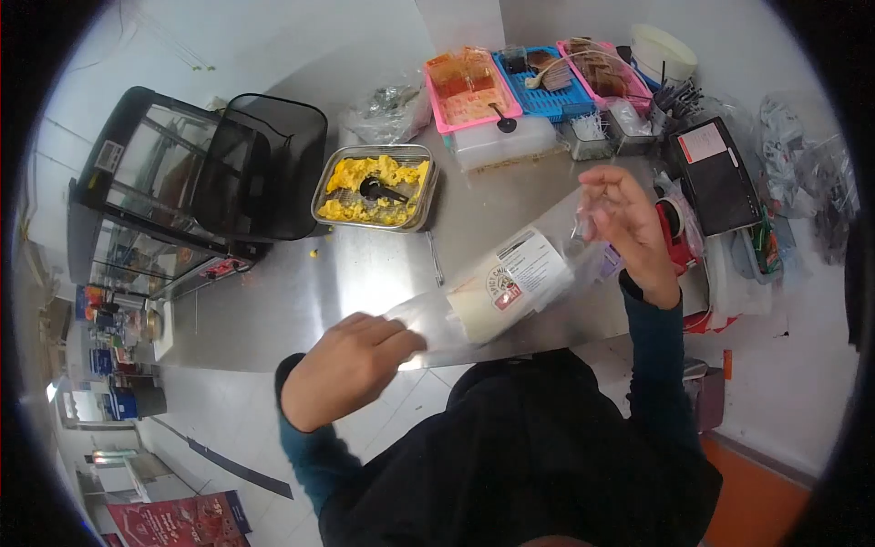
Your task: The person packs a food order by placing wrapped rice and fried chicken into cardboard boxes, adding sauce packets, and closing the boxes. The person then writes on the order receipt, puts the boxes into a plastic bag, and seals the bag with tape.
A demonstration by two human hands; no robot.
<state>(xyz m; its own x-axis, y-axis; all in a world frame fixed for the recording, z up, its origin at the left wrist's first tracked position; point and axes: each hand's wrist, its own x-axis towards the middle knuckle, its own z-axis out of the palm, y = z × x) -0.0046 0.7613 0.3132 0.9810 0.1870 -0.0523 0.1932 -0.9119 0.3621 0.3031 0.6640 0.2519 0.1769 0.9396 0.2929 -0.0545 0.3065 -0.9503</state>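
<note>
A clear plastic bag stretches between my hands just above the front part of the steel table. Inside it lies a pale wrap bearing a white printed label. My left hand is closed on the bag's near left end, its fingers curled over the plastic. At the upper right end, my right hand pinches the bag between thumb and fingers. Beyond the bag stands a metal container of yellow food, which looks like scrambled egg, with a black scoop in it.
A glass display cabinet stands at the left with a black tray beside it. Pink and blue baskets line the back. A black tablet-like device and a red tape dispenser are at the right.
</note>
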